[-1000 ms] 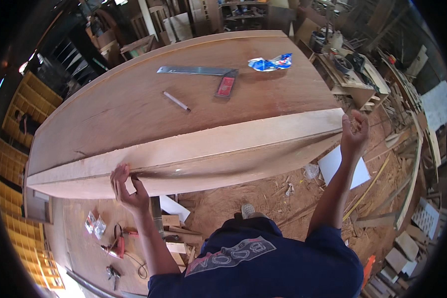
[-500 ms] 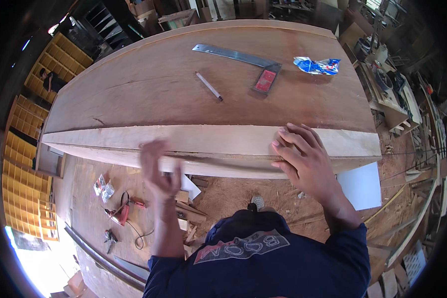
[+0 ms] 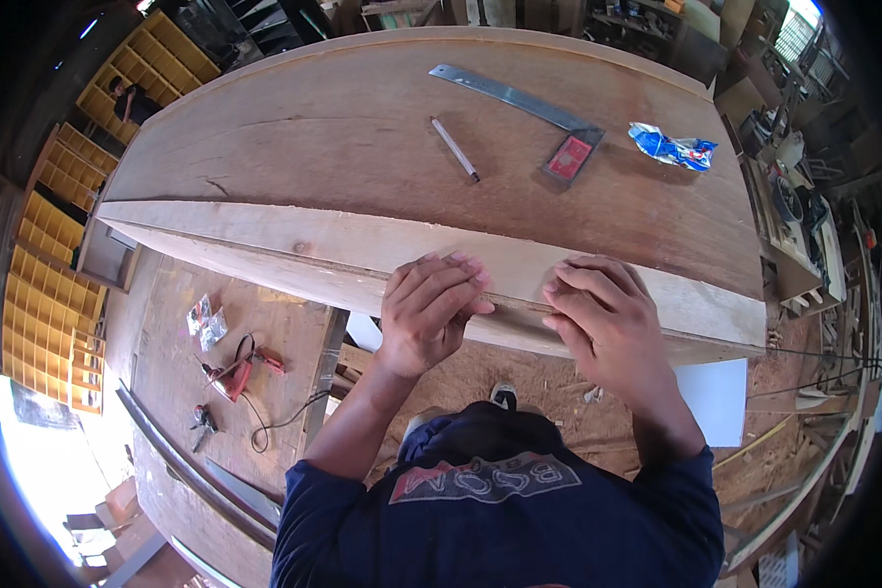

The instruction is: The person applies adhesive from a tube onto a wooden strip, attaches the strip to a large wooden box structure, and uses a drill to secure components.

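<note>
A pale wooden strip (image 3: 343, 235) runs along the near edge of a large brown wooden panel (image 3: 304, 162). My left hand (image 3: 429, 309) bends over the strip's near edge, fingers on top and thumb towards the right. Just right of it, my right hand (image 3: 606, 312) grips the same edge, with fingertips above and thumb on the front face. Lying on the panel beyond my hands are a white pen (image 3: 455, 150), a metal try square (image 3: 519, 98) with a red inset in its handle, and a crumpled blue-and-white wrapper (image 3: 671, 147).
At lower left, a wooden work table (image 3: 167, 333) carries a red corded power tool (image 3: 230, 377), a small dark hand tool (image 3: 203, 421) and plastic packets (image 3: 206, 321). A white board (image 3: 712, 402) stands below the panel's right end. Far left, a person (image 3: 132, 101) is near yellow shelving (image 3: 54, 304).
My left hand has moved right, from a blur in front of the strip onto its edge. My right hand stays on the edge. The view has shifted, so the panel's things appear farther right.
</note>
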Demonstrator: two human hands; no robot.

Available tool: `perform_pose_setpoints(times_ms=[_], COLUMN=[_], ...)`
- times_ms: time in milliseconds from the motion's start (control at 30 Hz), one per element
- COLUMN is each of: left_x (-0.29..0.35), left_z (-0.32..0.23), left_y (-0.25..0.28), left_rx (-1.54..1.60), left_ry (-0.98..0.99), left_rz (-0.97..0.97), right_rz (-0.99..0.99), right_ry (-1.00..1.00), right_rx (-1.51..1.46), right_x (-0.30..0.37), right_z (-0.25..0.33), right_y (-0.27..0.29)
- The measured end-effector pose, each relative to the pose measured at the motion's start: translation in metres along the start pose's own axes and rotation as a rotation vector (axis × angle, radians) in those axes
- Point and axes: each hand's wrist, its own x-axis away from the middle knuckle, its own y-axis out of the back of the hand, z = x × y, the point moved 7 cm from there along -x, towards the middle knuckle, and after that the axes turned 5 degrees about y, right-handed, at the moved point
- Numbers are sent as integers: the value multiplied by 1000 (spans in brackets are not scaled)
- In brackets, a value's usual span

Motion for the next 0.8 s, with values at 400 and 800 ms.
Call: perform_pose_setpoints(times_ms=[400,800], left_x=[66,416], left_z=[7,107], left_y=[64,179], left_rx=[98,-218], left_ry=[145,1155], left_rz=[-109,-74], right_rz=[-190,383], right_ry=[209,59], right_rx=[-385,-865], right_x=[-20,-61], right_z=[60,178], right_y=[-31,-289])
